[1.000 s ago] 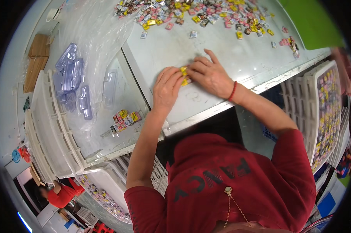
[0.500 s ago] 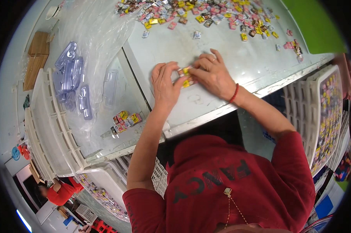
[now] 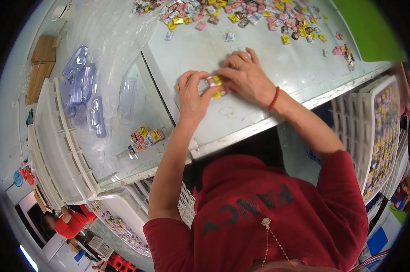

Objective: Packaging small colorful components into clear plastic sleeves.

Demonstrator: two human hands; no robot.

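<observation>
On the white tabletop in front of me, a short double row of small printed blocks in yellow, pink and white lies between my hands. My left hand grips its left side between thumb and curled fingers. Closed over the right side is my right hand, its thumb and fingertips pressed to the blocks and partly hiding them. A red bead bracelet circles my right wrist. To the left, beyond a seam in the table, sits another stacked group of such blocks.
Many loose blocks are heaped along the far side. Clear plastic trays lie on plastic film at the left, beside a white crate. White racks of blocks stand at the right. A person in red is at the lower left.
My right hand has shifted slightly up and left over the blocks, its fingers more bent. My left hand keeps its grip almost in place.
</observation>
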